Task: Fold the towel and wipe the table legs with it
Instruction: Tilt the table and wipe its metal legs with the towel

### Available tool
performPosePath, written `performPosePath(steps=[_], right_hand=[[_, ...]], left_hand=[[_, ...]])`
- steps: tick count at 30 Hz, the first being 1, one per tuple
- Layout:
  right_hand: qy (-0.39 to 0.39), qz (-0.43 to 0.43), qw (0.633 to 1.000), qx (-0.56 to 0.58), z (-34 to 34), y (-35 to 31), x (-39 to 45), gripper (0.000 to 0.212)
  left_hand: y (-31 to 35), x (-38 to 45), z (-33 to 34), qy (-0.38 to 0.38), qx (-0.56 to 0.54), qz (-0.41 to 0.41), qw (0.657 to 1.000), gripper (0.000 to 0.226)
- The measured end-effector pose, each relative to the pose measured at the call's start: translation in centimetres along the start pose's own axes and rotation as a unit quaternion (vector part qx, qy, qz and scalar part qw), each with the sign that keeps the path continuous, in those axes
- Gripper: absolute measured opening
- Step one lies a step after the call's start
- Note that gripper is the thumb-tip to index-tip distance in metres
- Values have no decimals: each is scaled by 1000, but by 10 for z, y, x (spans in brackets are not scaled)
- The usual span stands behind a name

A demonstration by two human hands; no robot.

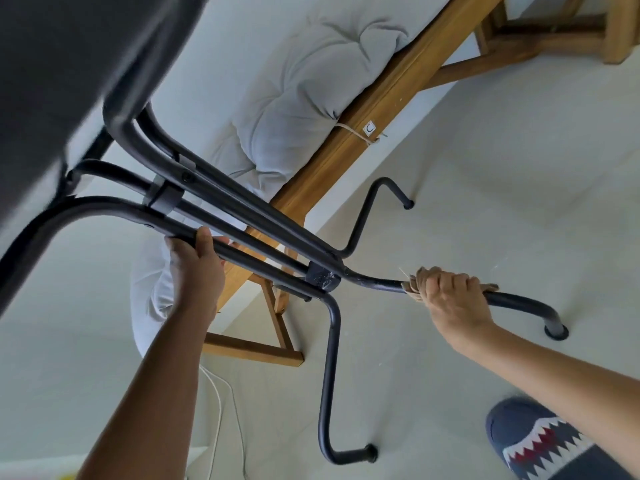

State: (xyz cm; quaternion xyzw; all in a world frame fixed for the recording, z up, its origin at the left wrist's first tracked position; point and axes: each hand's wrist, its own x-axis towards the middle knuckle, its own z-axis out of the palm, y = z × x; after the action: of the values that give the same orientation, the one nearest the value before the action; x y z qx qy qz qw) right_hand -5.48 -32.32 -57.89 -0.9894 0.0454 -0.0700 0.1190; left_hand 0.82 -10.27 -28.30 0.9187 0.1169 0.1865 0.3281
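Pale floor [485,202]; hands grip table legs [242,216], apparently towel-wrapped.

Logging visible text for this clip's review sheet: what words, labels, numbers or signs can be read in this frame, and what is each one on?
"C": a single curved mark that reads like the letter C, though it may be a symbol, on a small white tag stuck to the wooden bench rail.
Nothing else is readable: the black table legs, the towel and the shark slipper carry no lettering.
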Motion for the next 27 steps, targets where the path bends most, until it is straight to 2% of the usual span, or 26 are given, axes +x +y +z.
performPosePath(steps=[2, 5, 8, 12, 15, 18, 21, 24, 27], right_hand=[[3, 26, 1000, -8, -4, 6, -7, 26], [-7, 36, 999, 8, -13, -17, 3, 39], [-71, -28, 996, 52, -23, -56, 26, 53], [-107, -79, 970, 203, -15, -82, 57, 61], [-117, -118, 949, 268, -9, -66, 60, 42], [-146, -110, 963, 198, -14, -40, 49, 38], [-84, -111, 987, 84, -18, -12, 21, 39], [36, -16, 998, 44, -7, 23, -11, 43], [0, 66, 997, 51, -5, 28, -19, 39]], left_hand=[[-2, 1, -1, 0, -8, -3, 1000, 35], [-4, 0, 1, -9, -8, -2, 1000, 36], [-5, 1, 2, -8, 2, -3, 1000, 36], [-4, 3, 2, -10, 0, -9, 1000, 37], [-6, 4, 0, -17, 3, -14, 1000, 38], [-8, 5, 0, -11, 12, -10, 1000, 38], [-8, 4, -2, -16, 17, 0, 1000, 37], [-8, 4, -2, -16, 12, 3, 1000, 35], [-8, 4, 0, -17, 7, 1, 1000, 34]])
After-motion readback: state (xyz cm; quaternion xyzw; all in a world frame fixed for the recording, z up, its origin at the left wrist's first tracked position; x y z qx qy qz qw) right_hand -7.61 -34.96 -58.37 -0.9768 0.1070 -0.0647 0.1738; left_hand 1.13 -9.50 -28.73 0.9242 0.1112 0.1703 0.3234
